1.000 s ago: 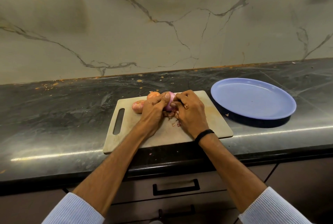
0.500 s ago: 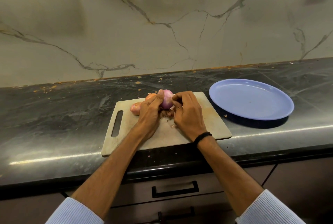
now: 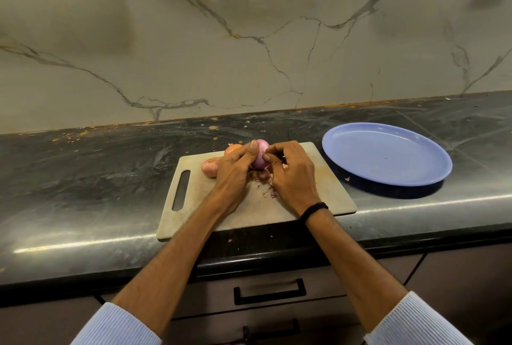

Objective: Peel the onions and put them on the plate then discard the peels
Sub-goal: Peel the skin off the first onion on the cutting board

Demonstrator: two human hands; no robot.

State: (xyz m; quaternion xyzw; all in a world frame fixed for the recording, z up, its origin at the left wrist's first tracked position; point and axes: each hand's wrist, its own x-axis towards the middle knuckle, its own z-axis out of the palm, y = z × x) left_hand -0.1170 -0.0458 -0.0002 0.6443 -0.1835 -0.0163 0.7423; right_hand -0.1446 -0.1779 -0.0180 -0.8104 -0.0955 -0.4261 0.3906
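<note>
Left hand (image 3: 235, 170) gripping, right hand (image 3: 291, 175) pinching the slick pink onion (image 3: 260, 154): a hard tug could squirt it toward 12 o'clock

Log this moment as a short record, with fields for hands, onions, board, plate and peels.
left hand: grips the held onion from its left, above the cutting board
right hand: fingers curled against the held onion's right side, at its skin
held onion: purple flesh showing
other onions: two, skins on, on the cutting board beyond the left hand
peels: scraps on the cutting board under the hands
plate: blue, no onion on it, on the countertop right of the cutting board
</note>
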